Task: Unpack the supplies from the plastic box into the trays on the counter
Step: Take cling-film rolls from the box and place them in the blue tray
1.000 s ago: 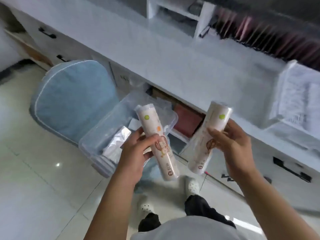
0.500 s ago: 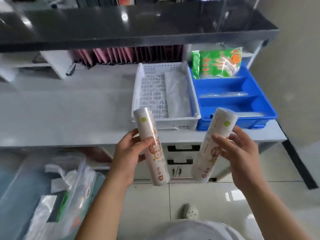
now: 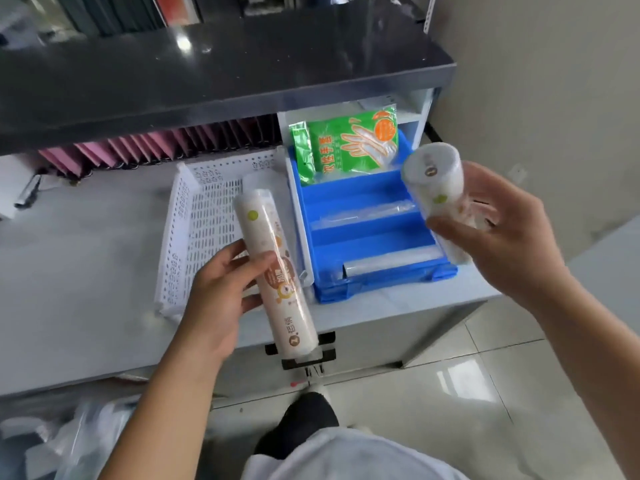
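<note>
The grey counter [image 3: 86, 271] carries a white perforated tray [image 3: 194, 230] beside a blue tray [image 3: 360, 237], apparently touching.

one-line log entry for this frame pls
left hand: holds roll over white tray | right hand: holds second roll over blue tray | placed: neither | blue tray: glove packs at back

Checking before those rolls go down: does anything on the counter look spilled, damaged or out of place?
Nothing stands out. The white basket and blue tray sit side by side, the green glove packs lean at the tray's back, and both rolls look intact.
</note>
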`<move>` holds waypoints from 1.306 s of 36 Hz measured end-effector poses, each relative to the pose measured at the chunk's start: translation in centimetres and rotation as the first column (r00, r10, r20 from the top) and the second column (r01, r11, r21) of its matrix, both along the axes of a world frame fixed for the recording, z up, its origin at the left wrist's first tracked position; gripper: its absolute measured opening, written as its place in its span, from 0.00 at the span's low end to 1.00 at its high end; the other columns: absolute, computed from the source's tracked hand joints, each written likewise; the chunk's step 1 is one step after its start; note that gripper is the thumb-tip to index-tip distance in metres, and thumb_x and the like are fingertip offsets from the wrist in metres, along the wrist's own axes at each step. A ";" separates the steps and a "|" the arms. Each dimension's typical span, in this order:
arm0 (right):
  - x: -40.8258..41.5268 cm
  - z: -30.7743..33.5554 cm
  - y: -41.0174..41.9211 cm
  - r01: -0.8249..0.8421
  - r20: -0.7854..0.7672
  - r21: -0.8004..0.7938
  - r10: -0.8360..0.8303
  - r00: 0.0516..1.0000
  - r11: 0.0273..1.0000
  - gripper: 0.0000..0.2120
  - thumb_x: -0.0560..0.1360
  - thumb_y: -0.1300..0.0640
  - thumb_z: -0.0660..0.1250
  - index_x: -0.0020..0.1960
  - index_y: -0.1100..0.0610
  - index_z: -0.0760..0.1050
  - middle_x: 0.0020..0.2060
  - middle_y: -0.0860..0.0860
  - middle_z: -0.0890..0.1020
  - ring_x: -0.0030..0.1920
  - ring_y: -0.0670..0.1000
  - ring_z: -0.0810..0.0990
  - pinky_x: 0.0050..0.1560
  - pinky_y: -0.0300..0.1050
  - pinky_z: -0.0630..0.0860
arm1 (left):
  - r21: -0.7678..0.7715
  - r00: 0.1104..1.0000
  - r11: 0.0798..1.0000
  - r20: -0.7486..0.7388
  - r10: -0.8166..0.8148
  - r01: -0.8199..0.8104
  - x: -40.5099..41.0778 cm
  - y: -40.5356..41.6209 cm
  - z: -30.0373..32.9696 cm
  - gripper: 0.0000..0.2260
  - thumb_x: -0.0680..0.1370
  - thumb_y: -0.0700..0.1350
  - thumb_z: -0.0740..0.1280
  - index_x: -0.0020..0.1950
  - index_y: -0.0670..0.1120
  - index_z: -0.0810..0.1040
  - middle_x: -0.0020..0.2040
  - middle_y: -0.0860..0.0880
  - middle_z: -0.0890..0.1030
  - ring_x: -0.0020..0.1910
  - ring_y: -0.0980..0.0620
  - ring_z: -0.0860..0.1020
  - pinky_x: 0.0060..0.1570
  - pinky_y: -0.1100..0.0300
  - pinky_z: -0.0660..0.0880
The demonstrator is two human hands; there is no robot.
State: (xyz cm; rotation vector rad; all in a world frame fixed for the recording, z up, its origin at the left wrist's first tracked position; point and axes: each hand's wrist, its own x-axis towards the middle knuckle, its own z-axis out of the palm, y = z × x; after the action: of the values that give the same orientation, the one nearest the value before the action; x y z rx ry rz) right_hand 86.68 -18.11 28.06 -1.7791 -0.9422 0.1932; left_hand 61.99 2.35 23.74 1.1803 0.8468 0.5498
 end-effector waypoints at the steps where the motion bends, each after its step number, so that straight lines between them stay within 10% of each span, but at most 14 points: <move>1: 0.7 0.3 0.8 -0.009 0.084 -0.065 0.014 0.996 0.998 0.27 0.70 0.57 0.77 0.66 0.43 0.75 0.55 0.48 0.81 0.55 0.50 0.80 0.59 0.44 0.73 | -0.012 1.000 1.000 0.002 -0.001 0.001 0.6 0.7 -0.1 0.19 0.68 0.49 0.75 0.59 0.51 0.82 0.53 0.46 0.86 0.52 0.47 0.84 0.42 0.53 0.79; 9: 3.1 -4.5 8.1 -0.022 0.418 -0.719 0.457 0.786 0.695 0.29 0.73 0.53 0.72 0.72 0.45 0.68 0.62 0.50 0.75 0.62 0.57 0.73 0.64 0.54 0.62 | -0.111 0.996 0.991 -0.023 -0.083 0.080 4.1 5.0 -1.8 0.17 0.67 0.50 0.75 0.56 0.54 0.84 0.52 0.47 0.86 0.52 0.47 0.85 0.46 0.50 0.79; 18: 4.4 -10.4 11.3 0.025 0.367 -0.867 0.605 0.706 0.497 0.28 0.76 0.49 0.67 0.74 0.45 0.63 0.66 0.51 0.70 0.66 0.56 0.69 0.67 0.57 0.63 | -0.228 0.988 0.963 -0.012 -0.152 0.145 5.7 8.7 -4.2 0.22 0.66 0.51 0.76 0.60 0.51 0.82 0.53 0.46 0.86 0.51 0.48 0.85 0.40 0.56 0.81; 37: 5.7 -12.3 9.3 0.213 0.476 -0.755 0.296 0.828 0.620 0.21 0.73 0.49 0.73 0.62 0.50 0.71 0.57 0.51 0.76 0.58 0.56 0.73 0.57 0.54 0.72 | -0.099 0.957 0.955 -0.055 -0.286 0.279 8.3 9.4 -2.4 0.19 0.69 0.49 0.76 0.60 0.52 0.82 0.52 0.45 0.85 0.51 0.48 0.84 0.42 0.53 0.78; 47: 6.8 -9.2 4.7 0.210 0.245 -0.570 -0.080 0.966 0.794 0.14 0.75 0.55 0.68 0.60 0.50 0.78 0.57 0.48 0.81 0.57 0.55 0.75 0.57 0.53 0.73 | 0.123 0.840 0.856 -0.305 -0.449 0.502 14.0 6.6 0.5 0.21 0.64 0.51 0.77 0.56 0.60 0.82 0.48 0.49 0.85 0.45 0.49 0.85 0.42 0.56 0.78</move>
State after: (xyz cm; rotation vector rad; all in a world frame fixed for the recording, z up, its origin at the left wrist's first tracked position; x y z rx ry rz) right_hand 93.49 -13.40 18.87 -2.4895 -0.9469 0.2200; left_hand 76.00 8.99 24.26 1.6146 0.6907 0.0584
